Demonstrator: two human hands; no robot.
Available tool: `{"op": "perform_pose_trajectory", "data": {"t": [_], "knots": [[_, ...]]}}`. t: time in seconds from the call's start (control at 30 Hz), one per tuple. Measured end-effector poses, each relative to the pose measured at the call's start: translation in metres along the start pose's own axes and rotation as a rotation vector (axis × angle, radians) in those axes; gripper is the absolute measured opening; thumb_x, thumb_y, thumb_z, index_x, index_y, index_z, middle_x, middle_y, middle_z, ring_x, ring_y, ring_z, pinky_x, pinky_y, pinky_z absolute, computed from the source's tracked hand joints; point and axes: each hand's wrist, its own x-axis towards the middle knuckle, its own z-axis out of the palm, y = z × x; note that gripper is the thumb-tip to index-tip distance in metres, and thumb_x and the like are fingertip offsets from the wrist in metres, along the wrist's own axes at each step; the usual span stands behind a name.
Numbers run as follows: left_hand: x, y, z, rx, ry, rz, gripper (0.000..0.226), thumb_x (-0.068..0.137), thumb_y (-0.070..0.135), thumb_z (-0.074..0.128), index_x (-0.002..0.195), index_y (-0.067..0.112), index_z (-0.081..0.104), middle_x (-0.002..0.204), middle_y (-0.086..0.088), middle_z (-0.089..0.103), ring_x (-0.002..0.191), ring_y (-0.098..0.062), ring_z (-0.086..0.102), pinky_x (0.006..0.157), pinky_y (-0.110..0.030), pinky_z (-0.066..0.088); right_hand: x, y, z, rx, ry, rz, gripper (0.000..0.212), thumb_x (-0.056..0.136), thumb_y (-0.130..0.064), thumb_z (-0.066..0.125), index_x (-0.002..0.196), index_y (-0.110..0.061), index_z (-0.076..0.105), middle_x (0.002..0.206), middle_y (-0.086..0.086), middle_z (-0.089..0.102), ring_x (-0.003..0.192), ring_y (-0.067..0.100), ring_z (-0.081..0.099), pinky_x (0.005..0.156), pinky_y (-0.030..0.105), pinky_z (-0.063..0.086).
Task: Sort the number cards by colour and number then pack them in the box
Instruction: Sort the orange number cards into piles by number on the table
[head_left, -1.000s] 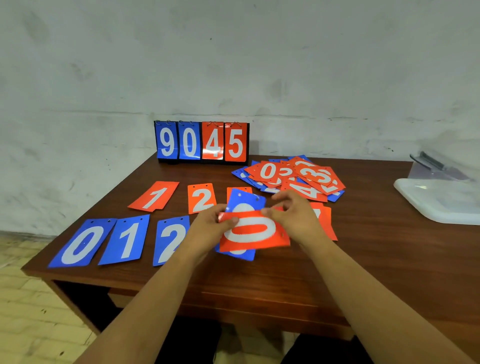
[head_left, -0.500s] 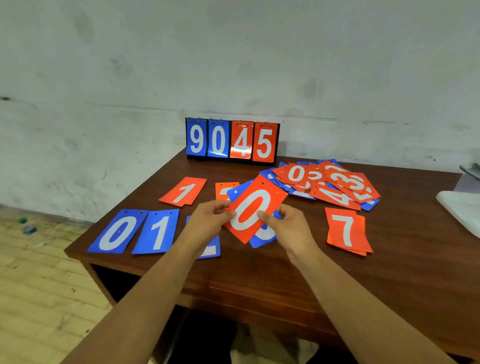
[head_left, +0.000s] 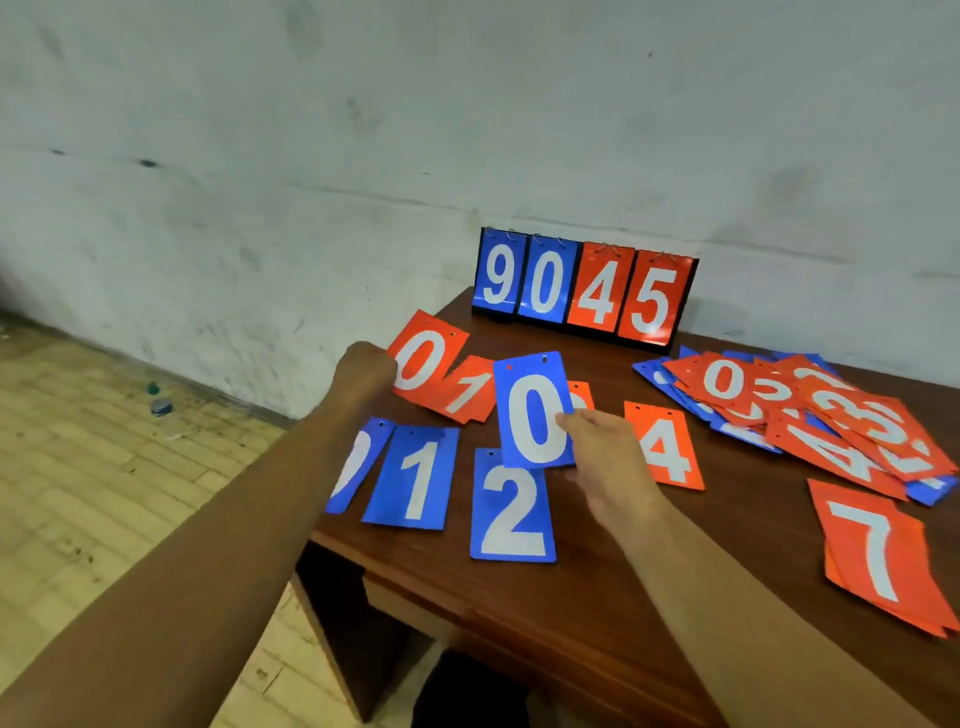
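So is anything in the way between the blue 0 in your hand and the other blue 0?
Yes, the left forearm crosses over the other blue 0, hiding part of it. The blue 1 and blue 2 lie flat between it and the held blue 0 in the right hand.

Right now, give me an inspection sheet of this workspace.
Surface: wooden table, cards spread across it.
Job's things: blue row of 0, 1, 2 at near edge; orange 1, orange 4, orange 7 face up; mixed pile at right; box not in view.
Clutter: scoreboard showing 9045 at the back.
Grippers: left hand grips orange 0 card; right hand pinches blue 0 card.
Cables: nothing seen.
Surroundings: stained wall; tiled floor with litter.
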Motion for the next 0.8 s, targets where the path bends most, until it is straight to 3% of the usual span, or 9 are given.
{"op": "perform_pose_trajectory", "data": {"t": [0.1,0.2,0.27,0.4,0.57,0.7,0.8], "knots": [[0.036,-0.006,0.001,0.187,0.065,0.009,0.021,0.086,0.001,0.050,0.098,-0.011,0.062,0.112,-0.029,0.064,0.108,-0.043,0.060,0.078,-0.034,0.045,0.016,0.000,0.020,0.043,-0.011,-0.001,0.005,0.093,-0.022,0.062,0.089,-0.020,0.063,0.101,0.006,0.071,0.090,0.022,0.070,0.078,0.044,0.060],[0.055,-0.016,0.010,0.361,0.068,0.045,0.023,0.090,0.004,0.052,0.106,-0.010,0.060,0.116,-0.028,0.062,0.112,-0.043,0.057,0.085,-0.037,0.045,0.024,0.000,0.030,0.032,0.001,-0.004,0.009,0.094,-0.022,0.062,0.086,-0.024,0.060,0.091,-0.001,0.068,0.080,0.016,0.068,0.072,0.040,0.061],[0.063,-0.026,0.015,0.446,0.057,0.088,0.025,0.090,0.005,0.054,0.107,-0.012,0.059,0.116,-0.028,0.062,0.110,-0.043,0.057,0.087,-0.039,0.045,0.028,0.002,0.034,0.041,-0.015,-0.033,0.007,0.094,-0.017,0.060,0.087,-0.017,0.062,0.096,0.008,0.070,0.087,0.027,0.069,0.078,0.046,0.060],[0.076,-0.041,0.018,0.532,0.053,0.167,0.022,0.087,0.013,0.061,0.096,-0.007,0.061,0.105,-0.025,0.066,0.098,-0.041,0.061,0.076,-0.038,0.047,0.033,0.006,0.035,0.057,0.005,-0.039,0.010,0.093,-0.026,0.063,0.084,-0.023,0.062,0.082,-0.006,0.071,0.072,0.014,0.071,0.065,0.036,0.060],[0.082,-0.053,0.014,0.658,0.072,0.197,0.027,0.083,0.025,0.064,0.094,0.001,0.063,0.103,-0.020,0.066,0.095,-0.037,0.061,0.074,-0.038,0.048,0.034,0.006,0.036,0.050,0.013,-0.043,0.008,0.092,-0.028,0.064,0.085,-0.025,0.063,0.083,-0.006,0.072,0.071,0.014,0.072,0.062,0.034,0.059],[0.059,-0.042,0.009,0.638,0.118,0.252,0.029,0.088,0.028,0.060,0.107,0.007,0.066,0.112,-0.017,0.062,0.104,-0.033,0.057,0.081,-0.038,0.048,0.025,0.005,0.034,0.067,-0.007,-0.027,0.005,0.092,-0.028,0.064,0.090,-0.024,0.064,0.092,-0.002,0.073,0.078,0.016,0.073,0.064,0.036,0.060],[0.023,-0.017,0.008,0.347,0.056,0.344,0.024,0.092,0.026,0.054,0.099,0.010,0.070,0.100,-0.008,0.067,0.094,-0.023,0.061,0.076,-0.028,0.048,0.016,0.002,0.031,0.061,-0.034,-0.037,0.008,0.091,-0.028,0.066,0.095,-0.021,0.066,0.095,-0.001,0.074,0.083,0.017,0.074,0.069,0.039,0.061]]}}
